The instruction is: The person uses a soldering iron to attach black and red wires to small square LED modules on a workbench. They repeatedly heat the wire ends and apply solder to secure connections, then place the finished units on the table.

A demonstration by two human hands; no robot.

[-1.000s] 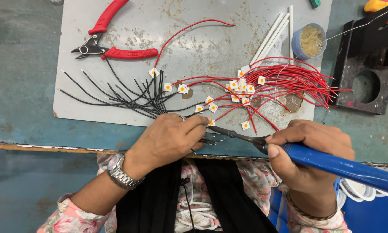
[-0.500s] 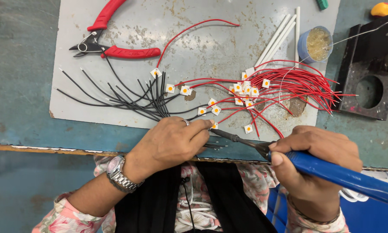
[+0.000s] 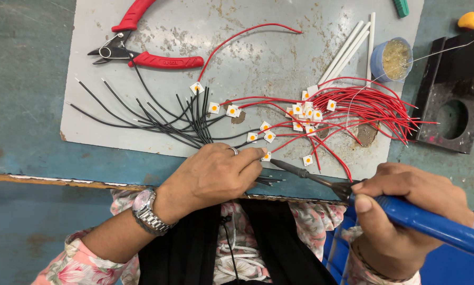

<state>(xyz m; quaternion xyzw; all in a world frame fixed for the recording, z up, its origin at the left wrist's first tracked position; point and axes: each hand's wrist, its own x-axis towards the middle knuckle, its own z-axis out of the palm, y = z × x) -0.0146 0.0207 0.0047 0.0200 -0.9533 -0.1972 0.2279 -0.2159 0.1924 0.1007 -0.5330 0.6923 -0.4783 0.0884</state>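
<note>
Tabletop (image 3: 26,105): worn blue, grey mat beyond both hands.
Left hand (image 3: 216,177): curled shut, pinching a small LED chip (image 3: 266,156); black wire ends mostly hidden beneath.
Right hand (image 3: 405,211): closed around blue soldering iron (image 3: 321,179), handle cut off at frame edge, tip touching the chip.

On the mat (image 3: 279,58) the cutters (image 3: 142,50) lie at ten o'clock, the sleeving tubes (image 3: 347,53) and the small pot (image 3: 391,58) at two, wires (image 3: 184,119) fan across the middle, and the two hands (image 3: 216,174) (image 3: 405,206) with the soldering iron (image 3: 310,174) sit at six.
</note>
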